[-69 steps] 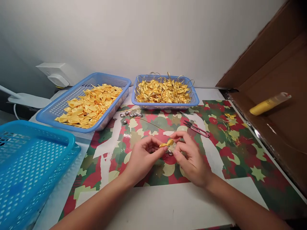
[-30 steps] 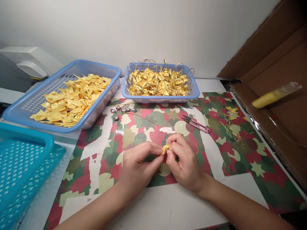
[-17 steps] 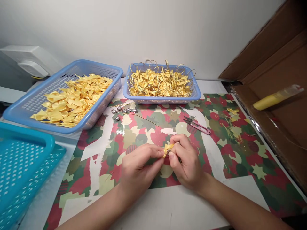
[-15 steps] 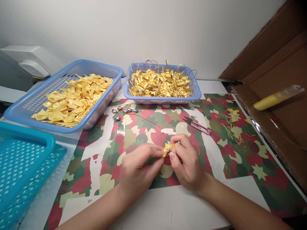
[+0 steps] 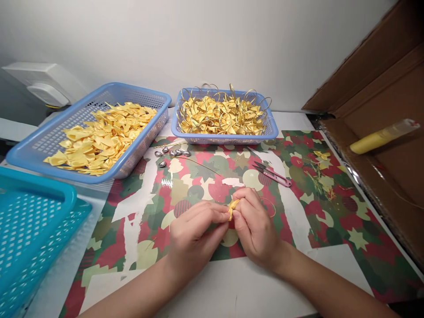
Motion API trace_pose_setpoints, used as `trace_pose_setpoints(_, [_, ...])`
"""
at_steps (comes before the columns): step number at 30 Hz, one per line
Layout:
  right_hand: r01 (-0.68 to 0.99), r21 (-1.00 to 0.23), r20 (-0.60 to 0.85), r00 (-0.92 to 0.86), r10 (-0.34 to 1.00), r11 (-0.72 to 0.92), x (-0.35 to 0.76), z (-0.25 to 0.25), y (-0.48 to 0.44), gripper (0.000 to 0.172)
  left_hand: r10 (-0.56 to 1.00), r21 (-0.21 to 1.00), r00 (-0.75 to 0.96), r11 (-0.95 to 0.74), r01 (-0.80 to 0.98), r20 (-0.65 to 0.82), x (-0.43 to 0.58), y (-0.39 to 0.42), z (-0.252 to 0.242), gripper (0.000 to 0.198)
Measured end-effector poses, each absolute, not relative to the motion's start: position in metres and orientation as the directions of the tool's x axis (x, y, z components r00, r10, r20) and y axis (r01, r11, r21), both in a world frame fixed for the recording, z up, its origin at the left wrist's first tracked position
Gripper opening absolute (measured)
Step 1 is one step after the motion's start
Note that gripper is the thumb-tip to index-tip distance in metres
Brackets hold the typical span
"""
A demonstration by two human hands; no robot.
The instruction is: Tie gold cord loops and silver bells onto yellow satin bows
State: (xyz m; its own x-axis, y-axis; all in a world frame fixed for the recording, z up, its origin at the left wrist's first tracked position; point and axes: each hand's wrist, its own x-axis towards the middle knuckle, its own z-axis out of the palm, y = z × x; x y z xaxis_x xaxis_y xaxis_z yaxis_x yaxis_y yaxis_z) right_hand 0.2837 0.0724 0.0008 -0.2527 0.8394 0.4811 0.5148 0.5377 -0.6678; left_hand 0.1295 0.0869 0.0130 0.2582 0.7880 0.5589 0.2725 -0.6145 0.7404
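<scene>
Yellow satin bow in the head view sits directly between both hands over the bench, touching each, so neither is nearer. Its long axis seems steeply tilted, far end rightward. The left hand pinches its left side; the right hand, fingers curled, grips its right.

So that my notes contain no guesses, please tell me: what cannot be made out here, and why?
All in the head view:
Yellow bow: mostly covered by the left hand and right hand.
Turquoise basket: cut off by the left edge.
Left blue basket: its floor is partly hidden by piled bows.
Thin scraps: too small to count.
</scene>
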Motion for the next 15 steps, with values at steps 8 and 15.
trace_pose_setpoints(8, [0.497, -0.699, 0.474, -0.216, 0.854, 0.514, 0.2845, 0.0007, 0.0726, 0.019, 0.784, 0.744, 0.259, -0.619, 0.252, 0.564, 0.1288, 0.0873, 0.0111, 0.017])
trace_pose_setpoints(15, [0.444, -0.75, 0.488, -0.127, 0.864, 0.489, 0.2847, 0.001, 0.0738, 0.012, 0.793, 0.754, 0.265, -0.606, 0.253, 0.548, 0.1292, 0.0853, 0.0109, 0.016])
